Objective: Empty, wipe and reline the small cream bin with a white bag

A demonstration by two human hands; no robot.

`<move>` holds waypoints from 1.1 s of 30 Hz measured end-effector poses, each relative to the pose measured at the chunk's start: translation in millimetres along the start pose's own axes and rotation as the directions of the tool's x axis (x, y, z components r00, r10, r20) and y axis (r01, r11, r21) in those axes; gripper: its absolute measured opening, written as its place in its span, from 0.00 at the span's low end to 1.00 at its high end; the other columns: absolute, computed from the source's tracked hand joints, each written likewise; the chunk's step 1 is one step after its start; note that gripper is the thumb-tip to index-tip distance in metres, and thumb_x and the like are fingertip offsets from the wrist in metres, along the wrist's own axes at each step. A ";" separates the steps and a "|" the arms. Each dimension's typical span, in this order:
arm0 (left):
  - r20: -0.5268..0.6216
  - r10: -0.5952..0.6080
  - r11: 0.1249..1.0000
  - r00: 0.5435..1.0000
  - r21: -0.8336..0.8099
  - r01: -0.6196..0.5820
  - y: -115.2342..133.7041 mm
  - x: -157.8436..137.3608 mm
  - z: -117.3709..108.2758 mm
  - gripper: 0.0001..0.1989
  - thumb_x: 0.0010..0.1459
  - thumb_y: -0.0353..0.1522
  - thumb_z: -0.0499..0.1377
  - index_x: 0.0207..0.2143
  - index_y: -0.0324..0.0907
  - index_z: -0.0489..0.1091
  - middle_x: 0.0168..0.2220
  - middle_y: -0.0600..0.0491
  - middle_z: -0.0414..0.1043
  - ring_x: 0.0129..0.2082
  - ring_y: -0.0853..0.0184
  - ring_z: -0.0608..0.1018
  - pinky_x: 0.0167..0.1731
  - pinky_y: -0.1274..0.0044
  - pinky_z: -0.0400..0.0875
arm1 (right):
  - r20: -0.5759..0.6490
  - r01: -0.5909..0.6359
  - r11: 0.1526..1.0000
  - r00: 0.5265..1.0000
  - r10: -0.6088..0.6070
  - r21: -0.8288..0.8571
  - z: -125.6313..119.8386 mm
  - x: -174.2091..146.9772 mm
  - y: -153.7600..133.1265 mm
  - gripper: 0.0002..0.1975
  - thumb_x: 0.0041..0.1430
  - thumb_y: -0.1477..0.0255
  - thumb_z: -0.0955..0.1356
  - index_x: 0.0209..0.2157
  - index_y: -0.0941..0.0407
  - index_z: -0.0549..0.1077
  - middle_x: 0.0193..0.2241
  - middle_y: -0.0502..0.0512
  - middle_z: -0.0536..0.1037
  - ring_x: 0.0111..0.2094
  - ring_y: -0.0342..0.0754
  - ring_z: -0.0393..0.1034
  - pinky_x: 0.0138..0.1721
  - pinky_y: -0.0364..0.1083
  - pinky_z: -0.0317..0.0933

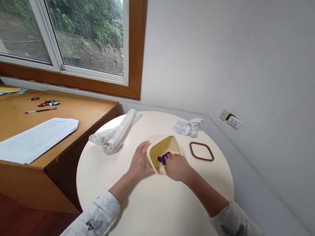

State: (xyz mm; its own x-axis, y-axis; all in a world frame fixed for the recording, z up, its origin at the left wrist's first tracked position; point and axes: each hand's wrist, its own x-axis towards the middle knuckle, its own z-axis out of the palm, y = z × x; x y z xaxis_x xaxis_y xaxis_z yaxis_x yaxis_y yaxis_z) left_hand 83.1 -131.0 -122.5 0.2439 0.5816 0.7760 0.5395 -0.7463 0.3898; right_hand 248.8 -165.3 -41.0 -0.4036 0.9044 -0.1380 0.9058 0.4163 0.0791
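Observation:
A cream-coloured square bin is tilted on the round table, its opening facing me. My left hand grips its left side, fingers along the rim and outer wall. Inside the opening, my right hand is closed on a bunched purple cloth, pressed near the inner wall. Part of the cloth is hidden under the fingers. To the right of the bin lies a brown rounded-square ring frame, untouched.
A crumpled clear plastic bag lies on the white round table at left, another plastic bag at the back. A wooden desk with papers, a pen and keys adjoins at left. The wall bears a socket.

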 end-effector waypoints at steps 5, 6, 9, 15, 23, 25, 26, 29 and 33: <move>0.025 0.041 0.999 0.999 0.002 -0.041 2.4 1.8 -4.0 0.50 0.38 0.40 0.66 0.59 0.41 0.44 0.54 0.39 0.53 0.55 0.47 0.61 0.52 0.58 0.63 | -0.096 0.067 0.997 0.993 -0.064 0.032 6.9 -27.8 -4.9 0.15 0.59 0.75 0.57 0.43 0.62 0.70 0.40 0.63 0.74 0.46 0.53 0.66 0.48 0.49 0.56; 0.038 0.041 0.999 0.998 0.001 -0.041 2.8 1.9 -5.0 0.50 0.37 0.39 0.67 0.59 0.40 0.44 0.54 0.39 0.53 0.56 0.47 0.61 0.52 0.58 0.63 | -0.122 0.093 0.994 0.989 -0.086 0.054 7.6 -32.2 -7.6 0.15 0.60 0.76 0.57 0.43 0.61 0.70 0.40 0.62 0.74 0.46 0.51 0.65 0.48 0.48 0.55; 0.100 0.024 1.000 0.995 -0.020 -0.022 4.9 4.3 -10.8 0.51 0.36 0.38 0.67 0.59 0.41 0.44 0.55 0.39 0.53 0.56 0.48 0.61 0.52 0.59 0.62 | -0.220 0.178 0.967 0.966 -0.136 0.184 5.6 -43.4 -18.3 0.13 0.61 0.76 0.56 0.39 0.60 0.70 0.37 0.58 0.75 0.41 0.48 0.67 0.45 0.46 0.56; 0.243 0.014 0.986 0.970 -0.164 0.027 10.1 18.9 -35.4 0.50 0.36 0.35 0.67 0.59 0.42 0.45 0.55 0.40 0.54 0.56 0.50 0.61 0.52 0.60 0.61 | -0.343 0.292 0.869 0.927 -0.153 0.401 -3.8 -53.5 -32.1 0.13 0.64 0.73 0.55 0.33 0.58 0.67 0.30 0.52 0.74 0.32 0.44 0.67 0.39 0.44 0.58; 0.442 -0.042 0.953 0.896 -0.251 0.169 2.7 28.6 -70.7 0.54 0.34 0.34 0.69 0.61 0.44 0.42 0.57 0.43 0.52 0.56 0.52 0.61 0.54 0.60 0.60 | -0.440 0.386 0.900 0.857 -0.268 0.203 8.8 -51.0 -16.3 0.13 0.61 0.76 0.57 0.45 0.58 0.67 0.36 0.55 0.75 0.40 0.47 0.67 0.51 0.50 0.53; 0.492 -0.037 0.950 0.870 -0.252 0.183 1.0 32.0 -77.2 0.55 0.35 0.33 0.68 0.62 0.45 0.41 0.58 0.43 0.51 0.56 0.53 0.61 0.53 0.61 0.62 | -0.469 0.395 0.910 0.832 -0.298 0.124 14.9 -49.1 -13.7 0.14 0.60 0.78 0.57 0.46 0.59 0.67 0.35 0.56 0.75 0.38 0.47 0.67 0.50 0.50 0.53; 0.518 -0.031 0.949 0.855 -0.254 0.188 0.4 33.9 -79.6 0.55 0.35 0.33 0.68 0.62 0.46 0.40 0.59 0.44 0.51 0.56 0.53 0.61 0.52 0.62 0.63 | -0.486 0.399 0.913 0.817 -0.311 0.086 18.6 -47.8 -13.0 0.15 0.59 0.80 0.57 0.46 0.59 0.67 0.34 0.56 0.75 0.37 0.47 0.67 0.49 0.50 0.54; 0.541 -0.040 0.944 0.840 -0.254 0.208 -0.8 36.3 -81.9 0.54 0.39 0.35 0.67 0.63 0.49 0.37 0.62 0.44 0.47 0.59 0.53 0.59 0.53 0.61 0.62 | -0.538 0.365 0.931 0.788 -0.299 0.018 31.3 -42.6 -13.4 0.17 0.56 0.83 0.57 0.46 0.60 0.67 0.32 0.56 0.75 0.34 0.47 0.67 0.43 0.49 0.56; 0.473 -0.115 0.948 0.873 -0.209 0.238 0.1 24.3 -70.5 0.46 0.49 0.35 0.62 0.63 0.49 0.38 0.65 0.46 0.42 0.63 0.54 0.51 0.59 0.59 0.51 | -0.595 0.235 0.971 0.786 -0.165 0.041 42.9 -34.4 -20.1 0.13 0.54 0.83 0.58 0.39 0.61 0.69 0.26 0.54 0.74 0.28 0.46 0.66 0.31 0.46 0.54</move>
State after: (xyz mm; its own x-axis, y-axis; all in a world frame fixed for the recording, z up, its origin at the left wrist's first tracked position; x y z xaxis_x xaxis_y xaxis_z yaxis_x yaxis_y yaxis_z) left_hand 32.2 -139.8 -68.6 0.5323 0.7471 0.3980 0.4017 -0.6368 0.6582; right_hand 250.1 -208.8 -80.2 -0.5440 0.6978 0.4659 0.7899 0.6132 0.0040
